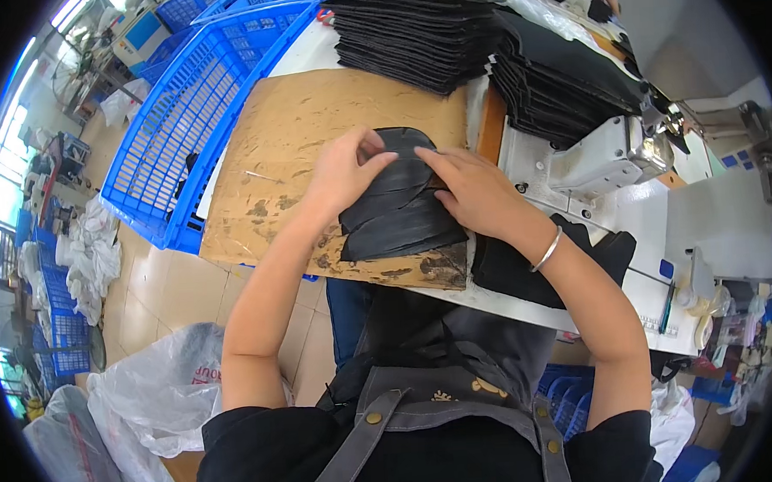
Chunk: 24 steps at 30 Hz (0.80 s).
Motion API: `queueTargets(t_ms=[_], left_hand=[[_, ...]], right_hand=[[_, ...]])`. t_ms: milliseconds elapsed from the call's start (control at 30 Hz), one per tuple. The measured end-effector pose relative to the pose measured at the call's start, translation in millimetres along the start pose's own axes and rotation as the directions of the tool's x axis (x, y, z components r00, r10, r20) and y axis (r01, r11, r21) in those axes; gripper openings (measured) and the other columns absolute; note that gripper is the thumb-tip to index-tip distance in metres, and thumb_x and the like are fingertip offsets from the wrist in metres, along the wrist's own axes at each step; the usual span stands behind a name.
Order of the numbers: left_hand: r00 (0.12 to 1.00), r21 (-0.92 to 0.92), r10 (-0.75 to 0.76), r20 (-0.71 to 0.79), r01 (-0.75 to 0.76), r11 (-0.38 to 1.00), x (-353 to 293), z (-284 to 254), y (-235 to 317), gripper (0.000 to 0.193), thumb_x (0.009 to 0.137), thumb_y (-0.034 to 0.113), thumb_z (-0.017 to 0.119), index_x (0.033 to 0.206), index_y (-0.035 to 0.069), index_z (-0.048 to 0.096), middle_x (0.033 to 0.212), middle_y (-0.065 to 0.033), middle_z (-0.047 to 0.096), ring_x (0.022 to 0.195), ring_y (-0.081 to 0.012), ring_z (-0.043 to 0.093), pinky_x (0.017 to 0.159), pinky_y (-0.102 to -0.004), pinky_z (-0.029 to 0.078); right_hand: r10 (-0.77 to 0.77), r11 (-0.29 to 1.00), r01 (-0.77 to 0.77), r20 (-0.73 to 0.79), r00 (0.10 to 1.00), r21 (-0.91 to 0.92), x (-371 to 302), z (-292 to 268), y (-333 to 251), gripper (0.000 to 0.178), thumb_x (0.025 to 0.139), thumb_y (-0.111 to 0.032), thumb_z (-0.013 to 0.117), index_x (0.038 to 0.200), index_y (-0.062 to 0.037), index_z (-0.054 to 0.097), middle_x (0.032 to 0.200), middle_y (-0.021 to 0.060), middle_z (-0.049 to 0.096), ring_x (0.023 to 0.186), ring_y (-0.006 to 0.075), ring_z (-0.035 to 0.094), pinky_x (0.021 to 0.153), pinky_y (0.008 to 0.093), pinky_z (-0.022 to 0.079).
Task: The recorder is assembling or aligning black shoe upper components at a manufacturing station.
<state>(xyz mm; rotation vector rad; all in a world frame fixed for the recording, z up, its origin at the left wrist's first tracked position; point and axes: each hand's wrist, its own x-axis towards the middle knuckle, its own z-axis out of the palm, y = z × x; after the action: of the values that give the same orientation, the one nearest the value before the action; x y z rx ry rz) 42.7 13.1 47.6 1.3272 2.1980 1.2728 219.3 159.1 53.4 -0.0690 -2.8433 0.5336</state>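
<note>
Several thin black, smooth leather-like pieces [403, 231] with rounded ends lie overlapping on a brown cardboard sheet [266, 116]. My left hand [347, 166] is at the left edge of the topmost black piece [407, 141], thumb and curled fingers close together on it. From the right, my right hand [479, 192] touches the same pieces; its index finger stretches across the top one and its thumb sits apart, lower down. The undersides of the pieces are hidden.
A blue plastic basket [158, 135] stands left of the cardboard. Tall stacks of black panels [419, 34] rise at the far side. On the right are a white sewing machine [604, 155], more black pieces [527, 264] and a green pen [667, 306]. Clear plastic bags [162, 388] lie at lower left.
</note>
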Motion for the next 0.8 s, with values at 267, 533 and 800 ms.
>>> queueTargets(t_ms=[267,533,800], left_hand=[[0.974,0.263,-0.228,-0.006,0.221,0.939,-28.9,-36.5,-14.6,0.033,0.069,0.022,0.083,0.077,-0.001,0.061,0.074,-0.014,0.065,0.071,-0.0261,0.064,0.065,-0.0346,0.049],[0.973,0.184,-0.22,-0.072,0.23,0.956,-36.7,-29.2,5.3,0.024,0.073,0.014,0.079,0.079,-0.001,0.061,0.071,-0.012,0.064,0.067,-0.0211,0.062,0.063,-0.0319,0.05],[0.949,-0.368,-0.277,-0.148,0.207,0.907,-50.2,-8.6,-2.7,0.019,0.081,0.013,0.075,0.09,-0.001,0.066,0.071,-0.0044,0.063,0.066,-0.0099,0.058,0.062,-0.0234,0.048]], right_hand=[[-0.022,0.999,0.021,-0.034,0.999,-0.025,-6.3,2.5,1.6,0.033,0.081,-0.009,0.064,0.113,-0.0015,0.058,0.124,0.0131,0.054,0.113,0.0311,0.054,0.096,0.0406,0.043],[-0.144,0.989,0.148,-0.166,0.976,0.009,5.3,0.7,-14.8,0.028,0.08,-0.01,0.066,0.107,-0.0021,0.06,0.109,0.012,0.058,0.103,0.0306,0.057,0.087,0.038,0.048],[0.064,0.987,-0.047,-0.102,0.993,0.156,51.4,30.9,-57.2,0.031,0.08,-0.029,0.069,0.094,-0.0032,0.061,0.088,0.0152,0.063,0.085,0.0331,0.062,0.071,0.0402,0.05]])
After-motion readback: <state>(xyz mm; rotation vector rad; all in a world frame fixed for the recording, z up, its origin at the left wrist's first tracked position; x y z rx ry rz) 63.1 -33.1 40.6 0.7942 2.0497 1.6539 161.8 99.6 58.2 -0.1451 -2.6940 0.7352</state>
